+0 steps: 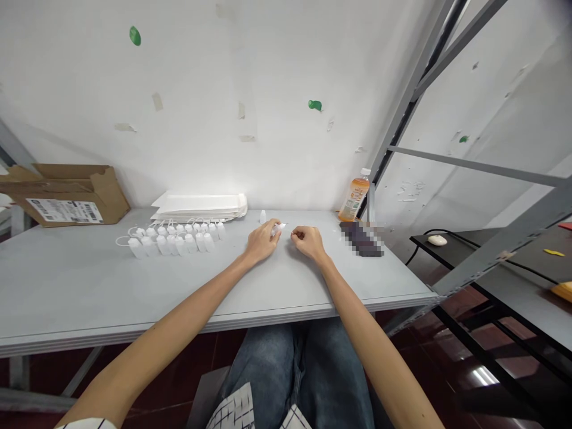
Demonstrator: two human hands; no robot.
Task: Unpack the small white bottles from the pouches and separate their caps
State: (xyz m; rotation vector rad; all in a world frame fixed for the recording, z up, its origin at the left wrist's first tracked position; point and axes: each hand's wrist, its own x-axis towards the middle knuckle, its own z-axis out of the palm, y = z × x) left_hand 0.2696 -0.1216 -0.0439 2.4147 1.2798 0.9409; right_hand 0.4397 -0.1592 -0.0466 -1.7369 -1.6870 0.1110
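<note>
My left hand (263, 242) is closed around a small white squeeze bottle (277, 229), which lies tilted with its thin pointed tip toward the right. Just right of that tip, my right hand (307, 241) is pinched shut. A tiny pale bit shows at its fingertips, too small to name. Behind the left hand, one more small white bottle (263, 217) stands upright near the wall. Two rows of similar white bottles (172, 245) stand on the left of the table, with thin white loops at several of their tops.
A stack of flat white packaging (199, 207) lies against the wall, and an opened cardboard box (75, 193) sits at the far left. On the right are an orange drink bottle (355, 195) and a blurred dark object (361, 239). A metal frame post (395, 128) rises beyond the table's right end.
</note>
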